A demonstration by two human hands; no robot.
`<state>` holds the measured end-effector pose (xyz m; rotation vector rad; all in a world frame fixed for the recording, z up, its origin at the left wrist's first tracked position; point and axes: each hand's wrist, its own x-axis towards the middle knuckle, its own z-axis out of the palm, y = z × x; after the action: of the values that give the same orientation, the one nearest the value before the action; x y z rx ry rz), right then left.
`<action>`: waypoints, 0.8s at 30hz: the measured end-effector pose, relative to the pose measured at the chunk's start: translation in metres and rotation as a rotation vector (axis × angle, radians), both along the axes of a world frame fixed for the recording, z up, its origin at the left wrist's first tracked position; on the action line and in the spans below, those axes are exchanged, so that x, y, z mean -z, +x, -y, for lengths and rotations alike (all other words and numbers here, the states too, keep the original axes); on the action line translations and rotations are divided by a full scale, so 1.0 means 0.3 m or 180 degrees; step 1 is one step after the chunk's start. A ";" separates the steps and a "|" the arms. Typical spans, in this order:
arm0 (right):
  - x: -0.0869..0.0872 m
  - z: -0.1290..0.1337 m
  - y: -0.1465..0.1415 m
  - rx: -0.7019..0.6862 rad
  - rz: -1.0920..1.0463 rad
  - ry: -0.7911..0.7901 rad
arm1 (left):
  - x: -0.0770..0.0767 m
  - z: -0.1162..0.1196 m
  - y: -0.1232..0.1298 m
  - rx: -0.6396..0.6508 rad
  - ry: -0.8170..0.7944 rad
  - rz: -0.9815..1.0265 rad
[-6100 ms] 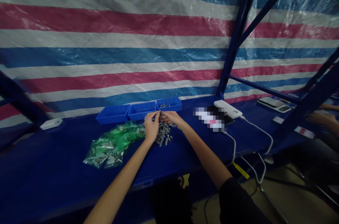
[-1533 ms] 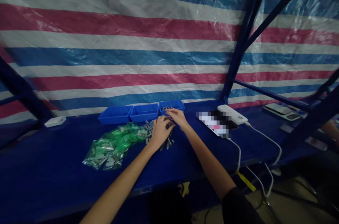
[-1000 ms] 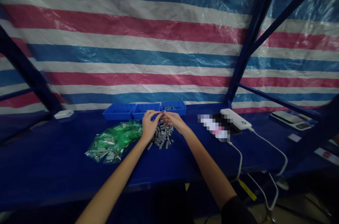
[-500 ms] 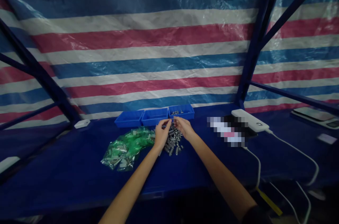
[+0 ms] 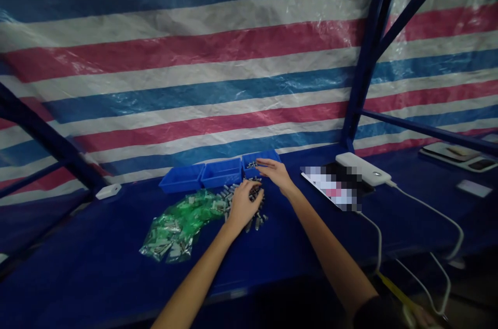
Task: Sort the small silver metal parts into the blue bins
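Note:
My left hand [image 5: 244, 201] is over a pile of small metal cylinders [image 5: 257, 221], its thumb and fingers apart and curved around some of them. My right hand [image 5: 274, 173] reaches over the front edge of the right blue bin [image 5: 275, 155], which holds a few small shiny parts [image 5: 252, 165]. Its fingers are stretched forward and close together; whether anything is between the tips is too small to tell. Beside the pile on the left lies a clear and green plastic bag [image 5: 182, 220] with metal pieces in it.
Two more blue bins [image 5: 182, 178] stand in a row at the back. To the right are a phone [image 5: 330, 189], a white power bank [image 5: 363, 168] and white cables [image 5: 422, 215]. A small white box [image 5: 108, 191] sits at the left, near the blue frame posts.
My hands have moved apart. The left has come down onto the pile with its fingers spreading; the right has moved up to the right bin. The camera view has shifted slightly.

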<state>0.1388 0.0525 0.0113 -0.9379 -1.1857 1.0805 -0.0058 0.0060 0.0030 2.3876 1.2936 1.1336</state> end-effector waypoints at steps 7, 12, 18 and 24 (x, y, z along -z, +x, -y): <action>0.051 0.027 0.048 0.0421 0.2772 0.0055 | 0.036 -0.010 -0.008 0.0130 0.0025 -0.1171; 0.084 0.013 0.038 0.0022 0.2889 0.0255 | 0.055 -0.026 -0.012 0.0237 0.0080 -0.1166; 0.071 0.014 0.030 -0.0193 0.2900 0.0313 | 0.042 -0.018 -0.006 0.0261 0.0067 -0.1209; 0.057 0.017 0.041 0.0033 0.3166 0.0190 | 0.023 -0.008 0.004 0.0250 0.0478 -0.1211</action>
<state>0.1511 0.0473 -0.0057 -1.4969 -1.9841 0.5285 -0.0045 0.0084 -0.0040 2.8417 1.2393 0.8053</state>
